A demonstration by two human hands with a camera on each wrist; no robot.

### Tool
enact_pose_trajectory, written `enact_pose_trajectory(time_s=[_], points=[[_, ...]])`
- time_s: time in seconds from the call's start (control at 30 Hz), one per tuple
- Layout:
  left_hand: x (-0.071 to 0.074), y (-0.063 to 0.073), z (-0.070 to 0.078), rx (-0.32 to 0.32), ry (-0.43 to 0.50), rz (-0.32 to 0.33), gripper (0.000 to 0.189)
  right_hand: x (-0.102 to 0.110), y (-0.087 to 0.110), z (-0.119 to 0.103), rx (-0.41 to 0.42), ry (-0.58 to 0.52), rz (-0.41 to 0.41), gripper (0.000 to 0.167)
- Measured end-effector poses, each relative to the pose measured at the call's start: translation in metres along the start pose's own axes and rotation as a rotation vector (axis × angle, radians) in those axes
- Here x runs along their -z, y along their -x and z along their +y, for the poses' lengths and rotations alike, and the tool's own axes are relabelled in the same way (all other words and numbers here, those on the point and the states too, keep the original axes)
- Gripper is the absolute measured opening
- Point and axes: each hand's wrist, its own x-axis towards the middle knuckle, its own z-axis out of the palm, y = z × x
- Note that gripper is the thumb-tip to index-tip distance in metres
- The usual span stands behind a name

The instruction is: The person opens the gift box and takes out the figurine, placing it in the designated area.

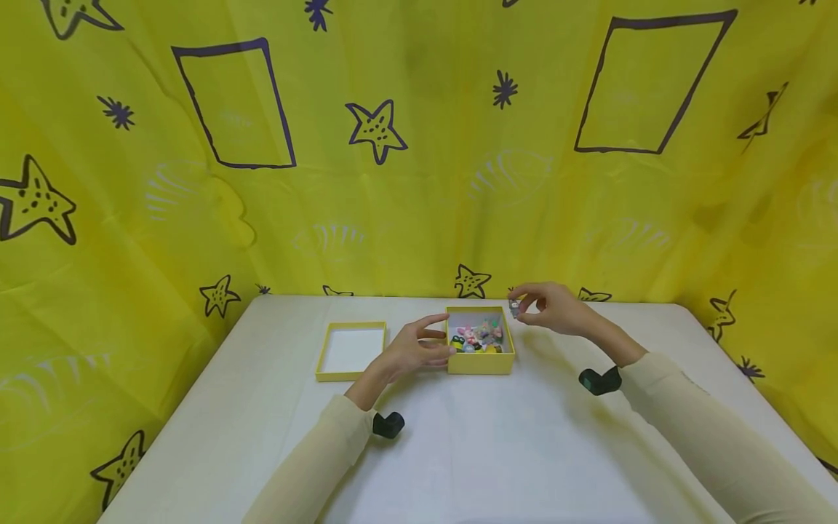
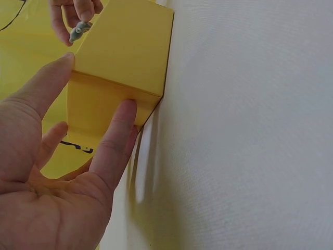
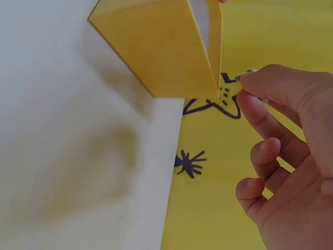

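Note:
A yellow box (image 1: 481, 364) stands uncovered on the table with several small colourful figurines (image 1: 483, 333) inside. My left hand (image 1: 407, 352) is at its left side, fingers spread. In the left wrist view, fingertips (image 2: 126, 109) touch the box wall, and another tip lies at the rim. Just right of the box, my right hand (image 1: 559, 307) pinches a small grey figurine (image 1: 513, 308) between thumb and forefinger, raised about rim height. In the right wrist view those fingers cover most of it.
A shallow yellow lid (image 1: 319, 364) with a white inside lies left of the box, close to my left forearm. White cloth covers the table (image 1: 419, 451). Behind it hangs a yellow curtain (image 1: 432, 196) with drawn stars, near the table's back edge.

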Motion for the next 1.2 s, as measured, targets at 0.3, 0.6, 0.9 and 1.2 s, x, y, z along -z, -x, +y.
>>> enact_pose_trajectory(time_s=[0.3,0.6,0.9,1.2], points=[[0.002,0.001,0.0,0.009,-0.011,0.012,0.078,0.006,0.007,0.019,-0.042,0.011,0.015,0.035],[0.003,0.0,-0.001,0.019,-0.013,0.014,0.078,0.012,0.015,0.04,-0.054,-0.028,0.021,0.035],[0.002,0.001,0.001,0.018,-0.034,0.017,0.077,0.014,0.022,0.061,-0.124,-0.04,0.029,0.036],[0.002,-0.001,-0.002,0.003,-0.029,0.01,0.077,0.014,0.03,0.074,-0.172,-0.055,0.025,0.038]])
